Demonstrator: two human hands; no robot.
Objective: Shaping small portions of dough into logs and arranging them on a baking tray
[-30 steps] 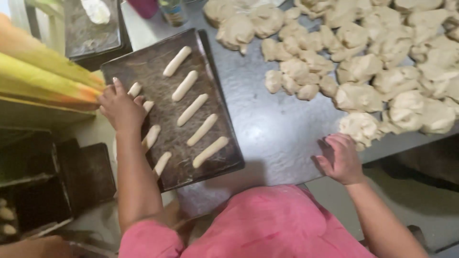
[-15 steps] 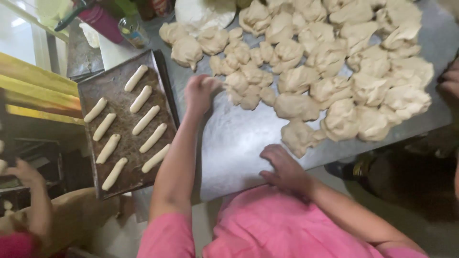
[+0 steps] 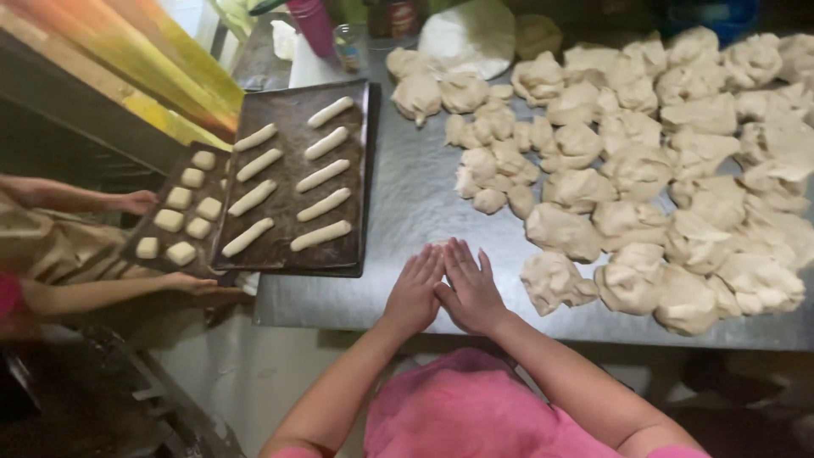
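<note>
Your left hand (image 3: 415, 288) and right hand (image 3: 469, 288) lie flat, side by side and touching, near the front edge of the steel worktop (image 3: 407, 212). The fingers of both are stretched out and pressed down; neither grip closes on anything you can see, and whether a piece of dough lies under the palms cannot be told.

Just to the right of your right hand sits the nearest dough lump (image 3: 555, 280), apart from your fingers. Beyond it the heap of rough dough lumps (image 3: 661, 161) spreads over the right half of the worktop up to its far edge.

To the left, at the worktop's left edge, a dark baking tray (image 3: 343, 254) holds two rows of long dough sticks (image 3: 314, 176). Beside it, off the left edge, another person's hands (image 3: 186, 284) hold a smaller tray (image 3: 161, 199) with short square dough pieces (image 3: 182, 225) on it.

At the far edge stand a pink bottle (image 3: 312, 25), a small glass jar (image 3: 348, 47) and a flat round of dough (image 3: 469, 36).
</note>
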